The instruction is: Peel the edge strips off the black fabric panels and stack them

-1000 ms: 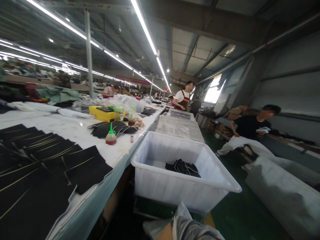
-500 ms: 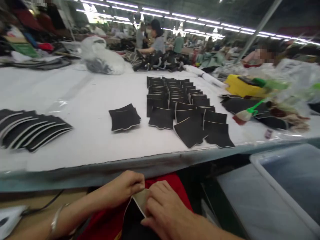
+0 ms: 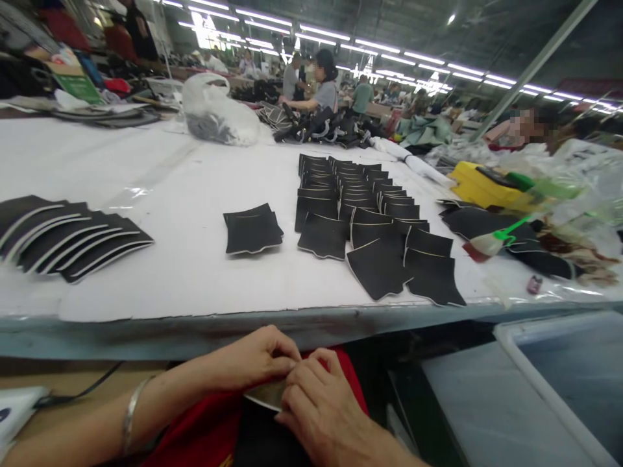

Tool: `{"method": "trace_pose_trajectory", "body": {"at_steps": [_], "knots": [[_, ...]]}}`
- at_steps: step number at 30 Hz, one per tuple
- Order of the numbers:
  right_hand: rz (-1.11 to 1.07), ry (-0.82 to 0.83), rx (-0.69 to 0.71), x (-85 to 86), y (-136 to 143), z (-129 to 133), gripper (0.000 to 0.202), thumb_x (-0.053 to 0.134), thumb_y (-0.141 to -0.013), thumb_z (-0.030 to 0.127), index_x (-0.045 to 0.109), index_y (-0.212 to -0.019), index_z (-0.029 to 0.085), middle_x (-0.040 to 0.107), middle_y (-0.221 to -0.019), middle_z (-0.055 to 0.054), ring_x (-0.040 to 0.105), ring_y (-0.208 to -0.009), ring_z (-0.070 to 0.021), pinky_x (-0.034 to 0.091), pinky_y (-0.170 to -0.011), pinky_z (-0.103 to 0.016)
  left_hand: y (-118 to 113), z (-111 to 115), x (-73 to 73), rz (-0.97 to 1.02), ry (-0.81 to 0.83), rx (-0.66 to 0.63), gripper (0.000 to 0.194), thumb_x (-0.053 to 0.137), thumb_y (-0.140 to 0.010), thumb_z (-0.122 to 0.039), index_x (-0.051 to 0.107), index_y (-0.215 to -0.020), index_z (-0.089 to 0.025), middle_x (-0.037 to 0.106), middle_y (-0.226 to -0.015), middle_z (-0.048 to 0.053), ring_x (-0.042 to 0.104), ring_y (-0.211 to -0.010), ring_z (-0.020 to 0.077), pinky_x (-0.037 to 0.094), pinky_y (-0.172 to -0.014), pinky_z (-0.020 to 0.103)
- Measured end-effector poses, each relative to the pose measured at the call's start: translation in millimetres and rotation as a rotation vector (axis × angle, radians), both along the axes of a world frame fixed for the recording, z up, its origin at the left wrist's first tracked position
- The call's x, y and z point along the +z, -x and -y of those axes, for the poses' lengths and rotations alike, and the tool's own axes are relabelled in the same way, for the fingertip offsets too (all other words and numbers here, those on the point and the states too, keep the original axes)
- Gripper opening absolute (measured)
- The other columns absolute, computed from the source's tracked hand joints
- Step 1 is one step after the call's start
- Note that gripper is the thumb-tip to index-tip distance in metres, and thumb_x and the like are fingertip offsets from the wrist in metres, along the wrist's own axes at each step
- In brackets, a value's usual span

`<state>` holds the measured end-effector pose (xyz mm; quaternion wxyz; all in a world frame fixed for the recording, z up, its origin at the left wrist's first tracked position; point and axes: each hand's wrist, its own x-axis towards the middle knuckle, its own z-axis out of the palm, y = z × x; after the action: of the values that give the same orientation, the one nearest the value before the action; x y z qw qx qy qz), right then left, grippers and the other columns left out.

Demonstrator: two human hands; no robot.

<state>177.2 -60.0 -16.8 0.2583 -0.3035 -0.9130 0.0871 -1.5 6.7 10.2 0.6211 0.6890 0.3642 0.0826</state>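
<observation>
Black piece is below the near edge of the table, over red cloth; left hand and right hand pinch it narrowly; uneven pulling could perhaps crease it.

A plastic bag lies toward the far side of the desk. At right, a yellow box sits behind a green-nozzled bottle. Below is a pale bin. Beyond, a person in grey.
</observation>
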Motion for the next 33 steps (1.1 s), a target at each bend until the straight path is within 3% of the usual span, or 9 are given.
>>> {"method": "trace_pose_trajectory", "body": {"at_steps": [8,14,20,25,29,33], "knots": [[-0.035,-0.159,-0.041,-5.3,0.4,5.6,0.019,0.05,-0.096,0.022,0.053,-0.079,0.015,0.058,-0.076,-0.002,0.046,-0.071,-0.0162,0.029,-0.075,-0.036,-1.6,-1.7,-1.3,0.014,0.02,-0.117,0.022,0.058,-0.081,-0.022,0.077,-0.081,-0.011,0.053,-0.062,-0.004,0.044,-0.063,0.0103,0.035,-0.056,0.016],[-0.047,-0.171,-0.071,-2.4,-1.7,5.1,0.019,0.053,-0.095,0.021,0.053,-0.077,0.016,0.058,-0.074,-0.001,0.044,-0.069,-0.0159,0.026,-0.071,-0.036,1.5,-2.6,3.8,-0.003,0.0,-0.161,0.022,0.058,-0.08,-0.023,0.077,-0.085,-0.012,0.051,-0.06,-0.005,0.041,-0.058,0.0087,0.032,-0.052,0.016],[-0.05,-0.217,-0.084,-1.7,5.3,12.3,0.026,0.047,-0.096,0.02,0.052,-0.071,0.015,0.053,-0.068,-0.002,0.041,-0.066,-0.0166,0.025,-0.068,-0.034,-5.0,4.5,-6.0,-0.231,-0.145,-0.026,0.025,0.051,-0.063,-0.013,0.075,-0.07,-0.014,0.054,-0.055,-0.004,0.048,-0.058,0.0105,0.033,-0.052,0.017],[-0.061,-0.268,-0.009,-5.3,8.7,24.3,0.032,0.044,-0.097,0.019,0.048,-0.065,0.016,0.046,-0.06,0.001,0.038,-0.061,-0.0155,0.025,-0.065,-0.033,-11.1,9.7,-21.1,-0.32,-0.135,0.067,0.021,0.05,-0.054,-0.014,0.07,-0.059,-0.013,0.048,-0.048,-0.003,0.044,-0.052,0.0115,0.026,-0.045,0.019],[-0.117,-0.17,-0.051,-3.2,3.5,19.6,0.028,0.045,-0.098,0.023,0.048,-0.07,0.017,0.05,-0.064,0.0,0.04,-0.062,-0.0161,0.026,-0.063,-0.033,-3.9,7.1,-16.6,-0.216,-0.046,0.001,0.022,0.051,-0.064,-0.018,0.072,-0.069,-0.013,0.051,-0.056,-0.003,0.043,-0.056,0.0113,0.031,-0.048,0.018],[-0.099,0.026,-0.134,-3.4,-0.6,8.4,0.014,0.052,-0.094,0.019,0.05,-0.081,0.017,0.059,-0.081,-0.003,0.048,-0.075,-0.0189,0.031,-0.069,-0.034,18.7,9.3,2.0,-0.052,-0.016,-0.025,0.036,0.045,-0.089,-0.035,0.073,-0.085,-0.014,0.064,-0.078,0.001,0.052,-0.074,0.015,0.041,-0.069,0.021]]}}
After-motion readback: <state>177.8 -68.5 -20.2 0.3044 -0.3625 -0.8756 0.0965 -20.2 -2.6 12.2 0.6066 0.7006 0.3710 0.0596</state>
